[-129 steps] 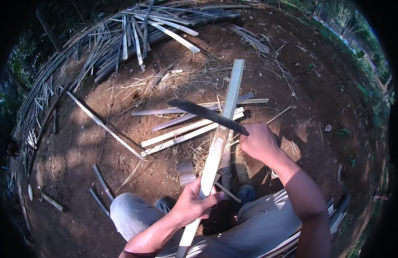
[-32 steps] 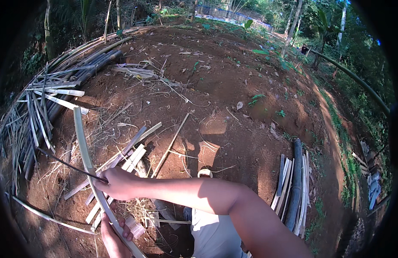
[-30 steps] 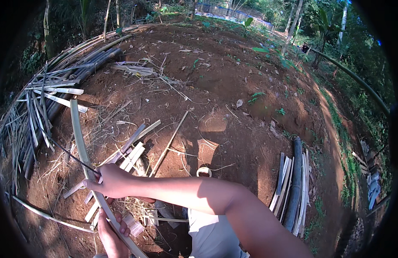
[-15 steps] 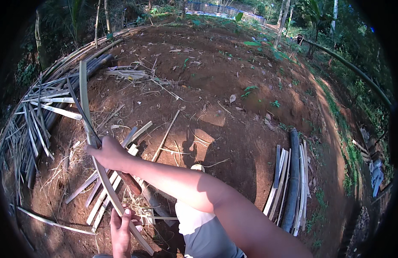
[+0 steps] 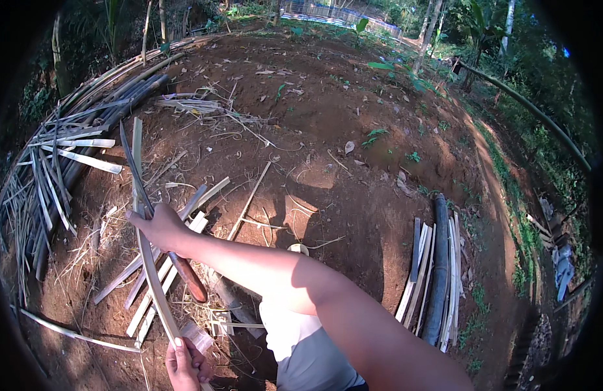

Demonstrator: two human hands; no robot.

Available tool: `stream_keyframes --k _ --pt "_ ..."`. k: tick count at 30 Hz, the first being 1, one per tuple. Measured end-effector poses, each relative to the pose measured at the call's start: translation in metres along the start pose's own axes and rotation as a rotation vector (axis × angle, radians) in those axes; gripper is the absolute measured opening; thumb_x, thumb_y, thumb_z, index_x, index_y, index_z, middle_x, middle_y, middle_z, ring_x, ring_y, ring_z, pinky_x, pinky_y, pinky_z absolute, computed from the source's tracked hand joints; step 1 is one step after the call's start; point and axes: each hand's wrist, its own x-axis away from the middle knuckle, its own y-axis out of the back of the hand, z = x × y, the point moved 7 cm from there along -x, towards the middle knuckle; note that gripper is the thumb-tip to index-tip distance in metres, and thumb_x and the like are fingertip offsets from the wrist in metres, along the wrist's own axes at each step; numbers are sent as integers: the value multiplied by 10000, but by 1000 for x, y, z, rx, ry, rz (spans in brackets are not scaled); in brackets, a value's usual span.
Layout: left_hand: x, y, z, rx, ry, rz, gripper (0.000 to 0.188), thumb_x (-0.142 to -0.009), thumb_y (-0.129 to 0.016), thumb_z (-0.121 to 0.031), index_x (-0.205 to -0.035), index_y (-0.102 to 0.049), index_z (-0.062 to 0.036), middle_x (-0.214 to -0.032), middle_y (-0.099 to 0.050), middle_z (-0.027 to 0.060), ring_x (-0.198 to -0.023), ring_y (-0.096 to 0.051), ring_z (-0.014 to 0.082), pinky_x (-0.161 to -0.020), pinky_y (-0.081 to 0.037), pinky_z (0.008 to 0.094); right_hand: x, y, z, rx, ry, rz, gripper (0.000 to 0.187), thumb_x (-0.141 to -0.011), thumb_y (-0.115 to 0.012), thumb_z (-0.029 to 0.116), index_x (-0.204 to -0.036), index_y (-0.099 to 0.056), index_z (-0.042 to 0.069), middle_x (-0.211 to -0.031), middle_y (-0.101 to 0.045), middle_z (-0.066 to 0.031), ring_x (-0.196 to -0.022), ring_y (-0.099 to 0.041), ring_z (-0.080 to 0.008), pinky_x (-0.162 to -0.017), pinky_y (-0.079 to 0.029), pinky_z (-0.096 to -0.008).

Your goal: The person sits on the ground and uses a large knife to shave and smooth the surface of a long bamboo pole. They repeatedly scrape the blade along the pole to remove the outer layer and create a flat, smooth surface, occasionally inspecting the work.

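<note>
Brown ground (image 5: 360, 234) fills most of the frame, with green trees (image 5: 536, 55) along the upper right. A big pile of poles and split strips (image 5: 80, 160) spreads down the upper left and left edge. At the lower right lies a bundle of pale strips around one thick dark pole (image 5: 437, 287). A bare right arm (image 5: 360, 306) reaches from the lower right corner to left of centre, above a leg in grey trousers (image 5: 308, 355) at the bottom.

The long strip (image 5: 153, 280) stands near-upright in the left part of the frame, bowed, its top at the upper left and its lower end by the bottom edge. Several shorter strips (image 5: 140, 319) lie crossed on the ground just behind it. The knife (image 5: 188, 278) has its dark blade up along the long strip, crossing it in view, and its brown handle sticking out below the wrist.

The right hand (image 5: 157, 228) is closed around the knife near where blade and handle meet; its front end lies over the long strip, and some fingers are hidden. The left hand (image 5: 186, 365), lower left of centre, has its fingers folded around the strip's lower part, thumb on top. Beside it lies a pale block (image 5: 197, 337).
</note>
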Motion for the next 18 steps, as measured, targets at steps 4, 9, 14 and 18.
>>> stream_keyframes --k 4,9,14,18 --pt "15 -1 -34 191 83 17 192 -969 -574 -271 -1020 -539 -89 -646 -446 -1 -408 -361 93 -376 -286 244 7 -14 27 158 150 88 453 -965 -558 372 -678 -550 22 -510 -519 -69 -431 -501 -177 -451 -410 -406" --pt "6 54 -30 51 41 -53 287 -938 -578 -291 -1121 -546 -72 -738 -519 70 -488 -458 159 -438 -373 297 49 -40 44 466 322 303 204 -892 -577 157 -782 -591 -14 -578 -592 -87 -456 -560 -189 -424 -437 -381" --pt "-12 86 -29 -18 -157 -244 299 -1012 -484 -395 -951 -516 -104 -610 -322 -34 -369 -285 67 -323 -216 240 98 -101 36 988 495 604 214 -837 -581 110 -664 -621 -9 -557 -594 -107 -432 -561 -175 -383 -481 -351" --pt "-16 84 -38 8 -147 -267 273 -1009 -478 -363 -934 -519 -104 -611 -325 -36 -372 -295 69 -324 -227 240 128 -121 37 1112 647 702 193 -783 -620 166 -722 -679 -7 -628 -639 -110 -528 -618 -191 -478 -510 -351"
